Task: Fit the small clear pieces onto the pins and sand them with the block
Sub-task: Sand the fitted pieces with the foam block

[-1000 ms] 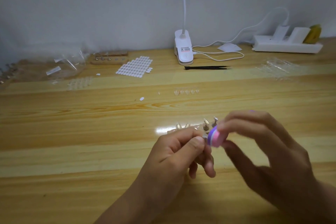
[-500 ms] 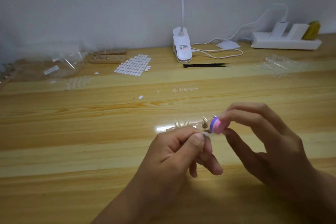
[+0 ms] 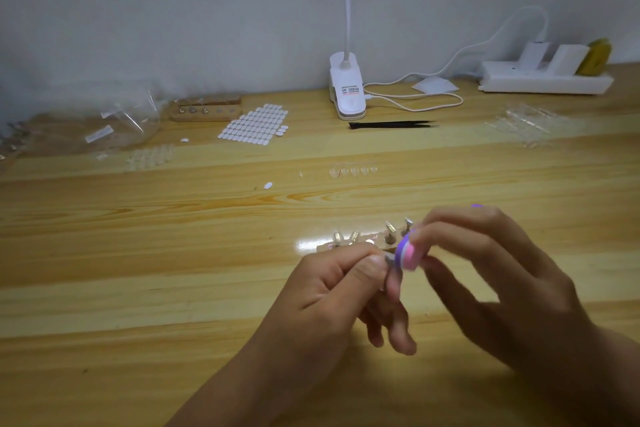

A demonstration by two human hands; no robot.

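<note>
My left hand [image 3: 341, 282] pinches a small pin with a clear piece [image 3: 390, 257] on its tip between thumb and forefinger. My right hand [image 3: 485, 274] grips a pink and purple sanding block [image 3: 408, 255], whose face touches that piece. Just behind my fingers, a wooden holder [image 3: 360, 243] lies on the table with several metal pins [image 3: 390, 229] standing in it. A short row of loose clear pieces [image 3: 353, 170] lies farther back at the table's middle.
At the back stand a white clip lamp [image 3: 347, 94], black tweezers [image 3: 391, 124], a power strip [image 3: 543, 80], a sheet of white oval stickers [image 3: 254, 123], a second wooden pin holder [image 3: 206, 109] and clear bags [image 3: 114, 121]. More clear pieces [image 3: 526, 125] lie back right.
The sanding block has slid slightly left and down against the clear piece, then back, in a small rubbing stroke. My left hand has stayed nearly still.
</note>
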